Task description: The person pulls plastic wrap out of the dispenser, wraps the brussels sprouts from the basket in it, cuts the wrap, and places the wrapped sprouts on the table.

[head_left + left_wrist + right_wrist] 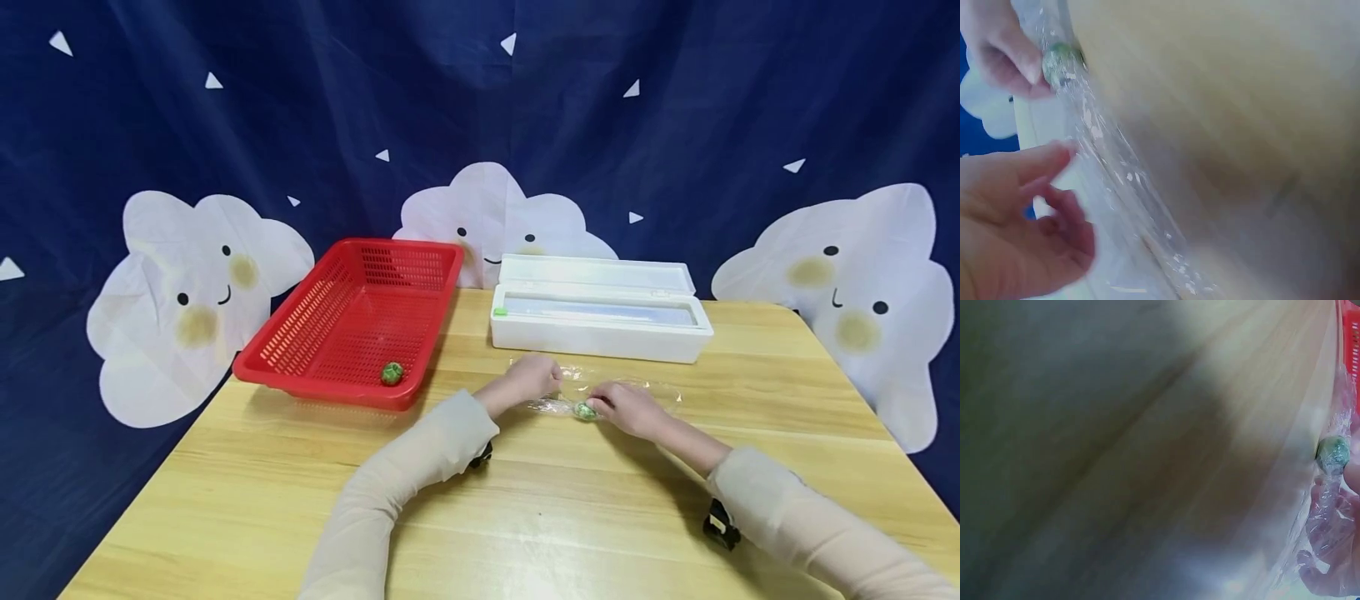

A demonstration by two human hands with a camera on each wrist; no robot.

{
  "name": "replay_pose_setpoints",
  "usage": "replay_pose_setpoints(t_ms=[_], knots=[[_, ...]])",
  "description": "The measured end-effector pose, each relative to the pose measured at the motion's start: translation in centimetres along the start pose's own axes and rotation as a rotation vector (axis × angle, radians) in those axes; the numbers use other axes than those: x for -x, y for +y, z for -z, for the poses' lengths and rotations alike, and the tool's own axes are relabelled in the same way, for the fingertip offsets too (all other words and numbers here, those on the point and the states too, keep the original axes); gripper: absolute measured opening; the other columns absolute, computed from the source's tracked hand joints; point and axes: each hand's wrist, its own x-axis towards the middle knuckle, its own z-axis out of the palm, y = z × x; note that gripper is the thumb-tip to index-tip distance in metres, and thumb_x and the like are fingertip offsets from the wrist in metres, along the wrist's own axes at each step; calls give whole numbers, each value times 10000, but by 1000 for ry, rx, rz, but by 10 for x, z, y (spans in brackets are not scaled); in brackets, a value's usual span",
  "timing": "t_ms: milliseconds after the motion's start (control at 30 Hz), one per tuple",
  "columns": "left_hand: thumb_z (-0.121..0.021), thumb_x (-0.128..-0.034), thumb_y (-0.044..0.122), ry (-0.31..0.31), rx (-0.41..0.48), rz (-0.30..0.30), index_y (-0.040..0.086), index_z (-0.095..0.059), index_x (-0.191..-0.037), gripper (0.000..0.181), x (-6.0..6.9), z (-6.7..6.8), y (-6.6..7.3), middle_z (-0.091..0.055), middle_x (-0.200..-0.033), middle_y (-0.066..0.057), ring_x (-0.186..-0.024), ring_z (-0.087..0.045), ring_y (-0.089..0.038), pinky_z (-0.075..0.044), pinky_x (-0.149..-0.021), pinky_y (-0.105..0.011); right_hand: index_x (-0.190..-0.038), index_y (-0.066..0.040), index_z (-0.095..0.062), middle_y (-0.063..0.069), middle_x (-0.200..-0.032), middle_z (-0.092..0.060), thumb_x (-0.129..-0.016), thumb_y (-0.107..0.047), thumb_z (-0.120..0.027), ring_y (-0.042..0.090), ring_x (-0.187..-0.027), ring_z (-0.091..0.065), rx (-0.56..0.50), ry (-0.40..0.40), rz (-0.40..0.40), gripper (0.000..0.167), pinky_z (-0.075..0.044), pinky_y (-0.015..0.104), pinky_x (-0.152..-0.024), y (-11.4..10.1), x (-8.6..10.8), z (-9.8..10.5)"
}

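A small round green vegetable that looks like a Brussels sprout (585, 411) lies wrapped in clear cling film (1129, 175) on the table. My right hand (628, 408) holds the sprout through the film, thumb and fingers against its side. My left hand (534, 377) is to the left, over the film strip. In the left wrist view, the left hand (1022, 225) has loosely bent fingers, one fingertip at the film's edge and a gap between thumb and fingers. The right wrist view shows the wrapped sprout (1333, 454) beside the right hand (1341, 550), partly cut off by the frame.
Behind the hands stands a white cling film dispenser (600, 335), lid raised, with a green piece at its left end. To the left, a red plastic basket (333, 387) holds another green sprout (392, 373). The wooden table (540, 517) meets a dark blue curtain (315, 125) behind.
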Motion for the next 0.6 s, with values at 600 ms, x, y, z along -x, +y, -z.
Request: replay_pose_setpoints(t_ms=[600], knots=[[-711, -782, 231, 125, -237, -199, 198, -681, -1064, 285, 3, -18, 16, -650, -1060, -33, -1003, -578, -185, -483, -807, -260, -913, -83, -681, 53, -897, -659, -757, -218, -720, 231, -833, -529, 142, 220, 69, 210, -368, 434, -729, -2, 8, 2]])
